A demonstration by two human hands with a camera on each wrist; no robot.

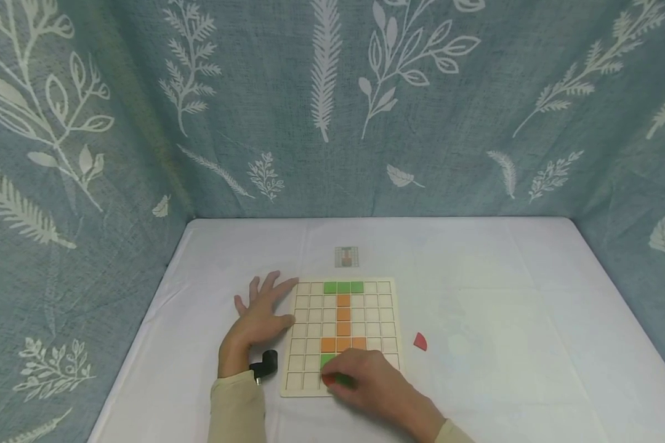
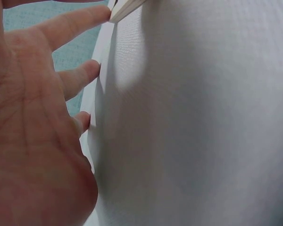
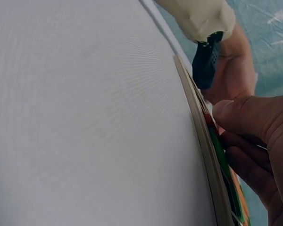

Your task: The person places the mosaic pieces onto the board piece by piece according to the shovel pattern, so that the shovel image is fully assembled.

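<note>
A pale wooden grid board (image 1: 310, 329) lies flat on the table. Green square tiles (image 1: 343, 287) sit in its top row, and orange square tiles (image 1: 343, 314) run down the middle to a wider orange row. My left hand (image 1: 260, 320) has its fingers spread, with index finger and thumb against the board's left edge. Over the lower middle of the board, my right hand (image 1: 374, 384) pinches a small red piece (image 1: 328, 379) between thumb and fingers, low on the grid. Green tiles beside it are partly hidden by that hand.
A red quarter-circle piece (image 1: 420, 341) lies right of the board. Beyond the board's far edge is a small pattern card (image 1: 346, 257). A black device (image 1: 265, 364) is at the left wrist. Patterned curtains (image 1: 332, 111) enclose the white table (image 1: 504, 320).
</note>
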